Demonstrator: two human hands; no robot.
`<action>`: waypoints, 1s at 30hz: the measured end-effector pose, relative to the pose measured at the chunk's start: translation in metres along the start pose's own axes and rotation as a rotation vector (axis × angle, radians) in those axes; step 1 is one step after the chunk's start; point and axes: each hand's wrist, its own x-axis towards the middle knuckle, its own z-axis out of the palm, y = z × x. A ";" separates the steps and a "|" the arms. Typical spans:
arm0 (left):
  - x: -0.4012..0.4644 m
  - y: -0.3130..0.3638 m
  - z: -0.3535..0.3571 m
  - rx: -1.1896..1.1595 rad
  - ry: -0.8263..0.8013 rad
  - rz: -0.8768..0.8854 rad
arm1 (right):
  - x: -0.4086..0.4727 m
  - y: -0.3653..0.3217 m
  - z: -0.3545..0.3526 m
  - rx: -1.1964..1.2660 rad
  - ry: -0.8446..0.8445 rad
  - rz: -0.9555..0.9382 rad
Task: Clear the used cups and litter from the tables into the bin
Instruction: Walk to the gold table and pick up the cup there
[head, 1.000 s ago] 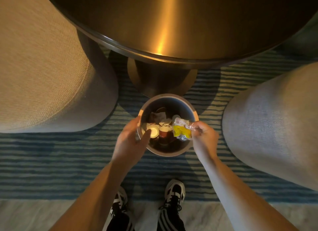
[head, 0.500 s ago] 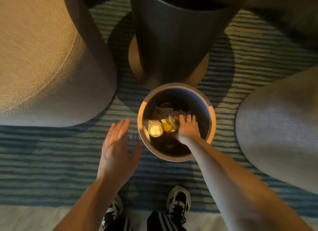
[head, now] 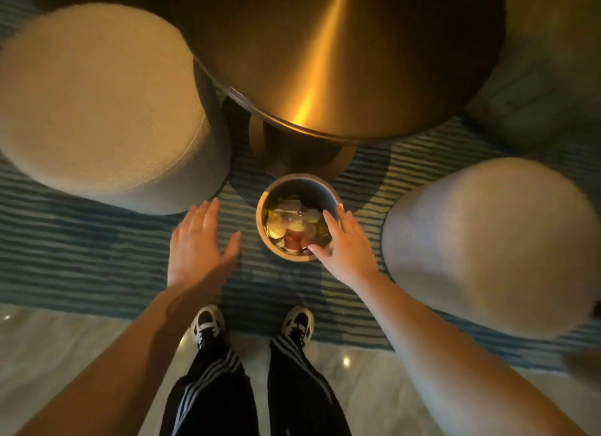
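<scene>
Reaching right hand spread over bin rim, grip wide, left hand flat, fingers straight, grip wide

Rug: blue with pale wavy stripes. Table: brushed gold-bronze, dark at edges. Stool on left: beige, woven look. Bin: grey wall, tan rim. Trousers: black, white side stripes. Sneakers: black and white. Floor: pale marble.

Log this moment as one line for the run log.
left hand: open, over rug | right hand: open, over bin rim | bin: holds cups, litter | table: bare
</scene>
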 end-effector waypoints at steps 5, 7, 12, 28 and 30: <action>-0.060 -0.004 -0.099 0.035 0.156 -0.030 | -0.066 -0.052 -0.083 0.022 0.038 -0.128; -0.084 -0.013 -0.128 0.044 0.208 -0.095 | -0.079 -0.084 -0.105 0.040 0.036 -0.190; -0.138 -0.050 -0.177 -0.016 0.354 -0.327 | -0.086 -0.181 -0.138 0.082 0.013 -0.348; -0.173 -0.368 -0.331 -0.101 0.558 -0.718 | -0.056 -0.616 -0.082 0.034 0.001 -0.814; -0.160 -0.416 -0.365 -0.096 0.552 -0.716 | -0.044 -0.668 -0.079 0.018 0.023 -0.806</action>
